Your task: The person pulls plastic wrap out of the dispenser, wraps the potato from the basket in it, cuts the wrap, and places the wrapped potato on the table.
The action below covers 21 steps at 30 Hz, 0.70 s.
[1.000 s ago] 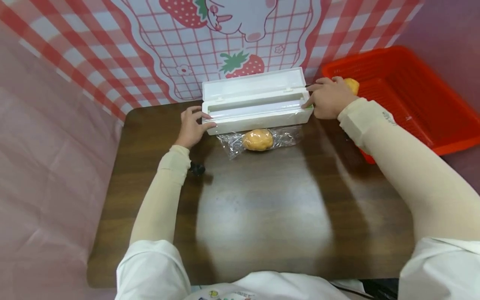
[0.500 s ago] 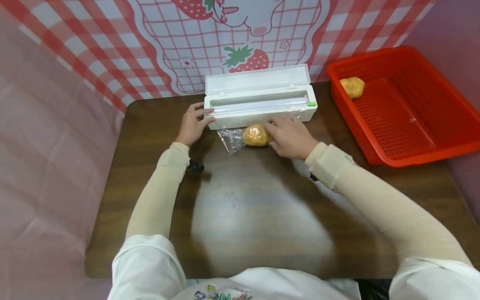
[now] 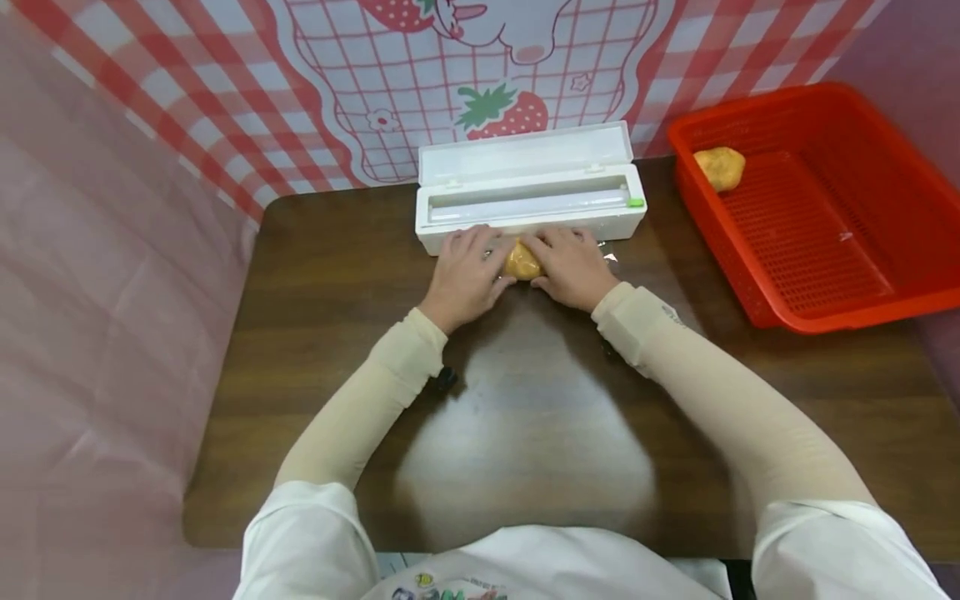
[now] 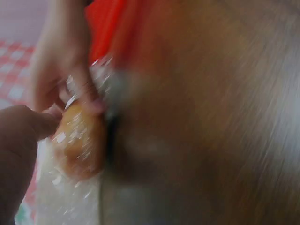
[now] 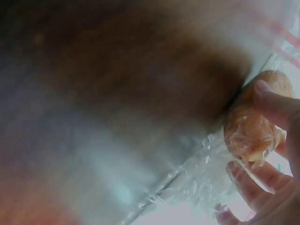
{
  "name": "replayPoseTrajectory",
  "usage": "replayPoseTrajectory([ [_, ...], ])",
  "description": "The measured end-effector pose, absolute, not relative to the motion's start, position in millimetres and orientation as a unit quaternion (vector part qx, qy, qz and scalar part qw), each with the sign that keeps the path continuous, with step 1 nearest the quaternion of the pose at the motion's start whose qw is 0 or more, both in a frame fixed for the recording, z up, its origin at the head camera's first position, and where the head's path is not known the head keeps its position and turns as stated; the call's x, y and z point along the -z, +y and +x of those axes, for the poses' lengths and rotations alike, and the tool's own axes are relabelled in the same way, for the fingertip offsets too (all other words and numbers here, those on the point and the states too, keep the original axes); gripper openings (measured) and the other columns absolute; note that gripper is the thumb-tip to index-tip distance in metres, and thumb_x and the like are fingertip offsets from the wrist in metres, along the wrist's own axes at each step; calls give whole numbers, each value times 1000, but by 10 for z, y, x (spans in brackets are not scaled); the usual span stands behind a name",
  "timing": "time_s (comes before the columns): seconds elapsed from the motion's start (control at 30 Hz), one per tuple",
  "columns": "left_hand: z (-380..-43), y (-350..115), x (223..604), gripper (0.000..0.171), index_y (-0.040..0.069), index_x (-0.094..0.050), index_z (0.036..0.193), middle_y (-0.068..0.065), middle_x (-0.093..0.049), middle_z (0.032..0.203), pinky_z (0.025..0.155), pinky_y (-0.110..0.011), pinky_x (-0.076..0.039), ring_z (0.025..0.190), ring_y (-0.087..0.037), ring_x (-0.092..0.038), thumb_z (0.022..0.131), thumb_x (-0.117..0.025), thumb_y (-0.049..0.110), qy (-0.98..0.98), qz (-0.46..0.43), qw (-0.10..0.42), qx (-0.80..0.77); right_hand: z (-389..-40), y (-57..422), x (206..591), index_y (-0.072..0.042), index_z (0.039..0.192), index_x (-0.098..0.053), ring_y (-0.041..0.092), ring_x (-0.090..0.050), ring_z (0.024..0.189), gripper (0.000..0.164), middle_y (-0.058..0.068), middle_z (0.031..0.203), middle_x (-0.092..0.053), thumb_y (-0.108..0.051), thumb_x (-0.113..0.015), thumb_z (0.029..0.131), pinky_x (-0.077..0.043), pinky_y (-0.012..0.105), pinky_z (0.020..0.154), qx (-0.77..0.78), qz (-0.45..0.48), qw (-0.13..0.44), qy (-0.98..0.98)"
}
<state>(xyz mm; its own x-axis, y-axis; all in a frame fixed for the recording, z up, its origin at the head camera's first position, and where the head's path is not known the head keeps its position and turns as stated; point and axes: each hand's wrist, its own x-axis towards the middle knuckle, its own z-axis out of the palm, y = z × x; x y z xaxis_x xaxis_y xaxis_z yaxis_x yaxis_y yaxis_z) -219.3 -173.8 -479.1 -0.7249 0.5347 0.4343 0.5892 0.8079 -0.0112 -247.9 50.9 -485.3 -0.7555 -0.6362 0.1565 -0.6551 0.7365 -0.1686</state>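
A yellow-brown potato point(image 3: 522, 260), wrapped in shiny cling film point(image 5: 199, 164), is against the front of an open white cling film box point(image 3: 611, 223). My left hand point(image 3: 467, 279) holds its left side and my right hand point(image 3: 572, 267) its right side, thumbs toward me. In the right wrist view my right thumb lies on the wrapped potato point(image 5: 248, 133), with fingers behind it among loose film. The left wrist view, partly blurred, has both hands at one end of the potato point(image 4: 77, 154). Most of the film in the head view is hidden under the hands.
A red plastic basket point(image 3: 757, 283) stands at the right of the brown table point(image 3: 315, 292), with another potato point(image 3: 722, 169) in its far left corner. The box's raised lid point(image 3: 525, 154) leans near the strawberry-patterned backdrop point(image 3: 412, 92). A green slider point(image 3: 636, 202) sits at the box's right end.
My right hand has left the box's right end and come to the potato's right side. Afterwards my left hand has moved right from the box's left end to the potato's left side.
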Motion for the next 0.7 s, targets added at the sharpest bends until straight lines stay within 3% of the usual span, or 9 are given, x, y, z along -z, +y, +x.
replayPoseTrajectory([
  [0.2, -2167, -1450, 4898, 72, 9, -50, 148, -12, -52, 144, 114, -50, -30, 135, -29, -44, 92, -69, 51, -934, -323, 156, -6, -2499, 596, 4778, -9, 148, -48, 39, -48, 128, 71, 19, 138, -53, -30, -80, 88, -36, 64, 103, -107, 347, -1, -932],
  [0.53, -2157, -1381, 4991, 66, 8, -53, 135, -10, -60, 133, 105, -45, -38, 122, -28, -56, 87, -75, 49, -934, -324, 151, -7, -2526, 632, 4678, -13, 145, -53, 39, -50, 124, 69, 16, 138, -54, -25, -83, 84, -39, 64, 94, -152, 349, -78, -921],
  [0.7, -2163, -1365, 4889, 65, 11, -52, 138, -8, -61, 135, 104, -49, -39, 119, -29, -59, 89, -75, 46, -944, -321, 69, 24, -2520, 670, 4617, -10, 141, -56, 34, -55, 111, 65, 16, 126, -59, -29, -82, 85, -43, 57, 89, -158, 350, -129, -914],
])
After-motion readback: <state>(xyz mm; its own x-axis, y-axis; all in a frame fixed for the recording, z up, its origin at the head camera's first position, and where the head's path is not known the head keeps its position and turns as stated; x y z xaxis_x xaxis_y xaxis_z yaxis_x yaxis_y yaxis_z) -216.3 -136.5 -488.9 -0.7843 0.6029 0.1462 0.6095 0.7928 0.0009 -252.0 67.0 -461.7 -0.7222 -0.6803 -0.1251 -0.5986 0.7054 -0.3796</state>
